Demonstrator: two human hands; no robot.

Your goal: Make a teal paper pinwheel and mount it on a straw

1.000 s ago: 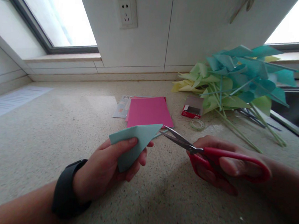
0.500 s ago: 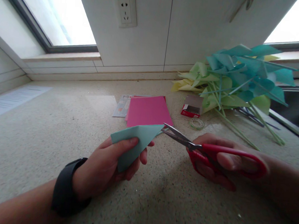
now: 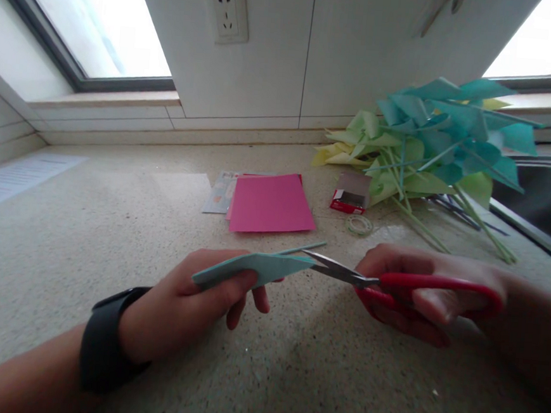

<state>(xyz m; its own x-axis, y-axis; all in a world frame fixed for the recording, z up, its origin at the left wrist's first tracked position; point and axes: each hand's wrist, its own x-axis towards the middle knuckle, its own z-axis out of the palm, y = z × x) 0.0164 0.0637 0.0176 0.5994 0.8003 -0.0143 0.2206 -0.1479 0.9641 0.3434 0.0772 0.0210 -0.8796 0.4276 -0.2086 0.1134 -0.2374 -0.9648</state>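
Note:
My left hand (image 3: 211,297), with a black band on its wrist, pinches a folded piece of light teal paper (image 3: 270,268) between thumb and fingers. The paper is tilted nearly edge-on, its pointed end facing right. Red-handled scissors (image 3: 393,281) are in my right hand (image 3: 406,299), fingers through the loops. Their blades are slightly apart and meet the paper's pointed tip. A thin teal strip (image 3: 308,247) shows just behind the paper; whether it is joined to it I cannot tell.
Behind my hands lies a stack of pink paper (image 3: 273,203). To its right are a small red box (image 3: 349,201) and a tape roll (image 3: 358,224). Paper pinwheel-like flowers (image 3: 433,136) on stems lie at the right, beside a sink (image 3: 543,196). A printed sheet (image 3: 15,176) lies far left.
The teal paper has tipped from facing me to nearly edge-on. My left hand has turned with it and shifted slightly left. The scissors have moved a little right, their blades closer together.

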